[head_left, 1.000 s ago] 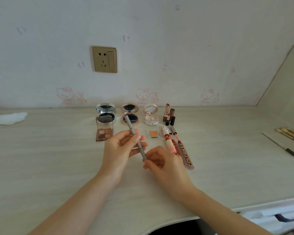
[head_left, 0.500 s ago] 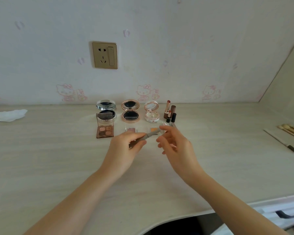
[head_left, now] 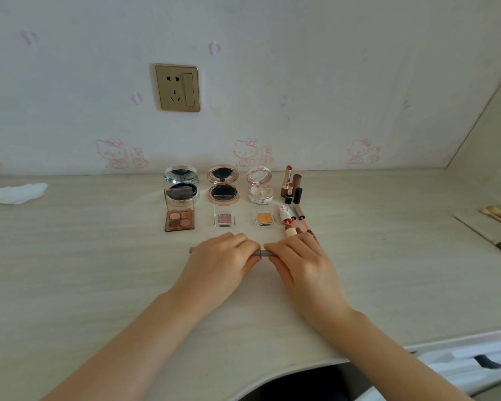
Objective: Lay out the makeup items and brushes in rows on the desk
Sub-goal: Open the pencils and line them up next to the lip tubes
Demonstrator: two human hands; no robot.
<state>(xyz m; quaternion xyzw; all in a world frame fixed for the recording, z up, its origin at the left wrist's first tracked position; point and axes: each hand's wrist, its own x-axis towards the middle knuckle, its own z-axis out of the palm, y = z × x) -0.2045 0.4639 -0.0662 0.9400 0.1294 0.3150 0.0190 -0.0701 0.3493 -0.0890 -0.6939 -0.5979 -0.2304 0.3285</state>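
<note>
Both hands low on the pale wood-grain worktop (head_left: 70, 270), holding one grey makeup pencil (head_left: 260, 252) level, crosswise, in front of the laid-out rows. Left hand (head_left: 222, 263) curled over the pencil's left part, fingers (head_left: 237, 241) bent and close together, the pencil's far tip peeking out at the left edge of the hand. Right hand (head_left: 300, 264) gripping the right end, fingers bent round it – only a short grey stretch bare between the two hands. Cannot tell whether the pencil touches the surface.

Behind, along the wall: silver round compact (head_left: 181, 180), rose-gold compact (head_left: 223, 185) and pale floral compact (head_left: 259, 185), all open, then a cluster of upright lipsticks (head_left: 291, 185) at the right end. Next row nearer: four-pan eyeshadow palette (head_left: 179, 214) open, small clear pot of pink shadow (head_left: 224, 219), small clear pot of orange shadow (head_left: 264, 218), and lip gloss tubes (head_left: 289, 224) lying lengthwise – partly hidden by the right hand.

Far left, a crumpled white tissue (head_left: 16, 193). Far right, brushes (head_left: 499, 214) and a long thin tool (head_left: 486, 236), well apart from the rows. Gold wall socket (head_left: 177, 87) above.
</note>
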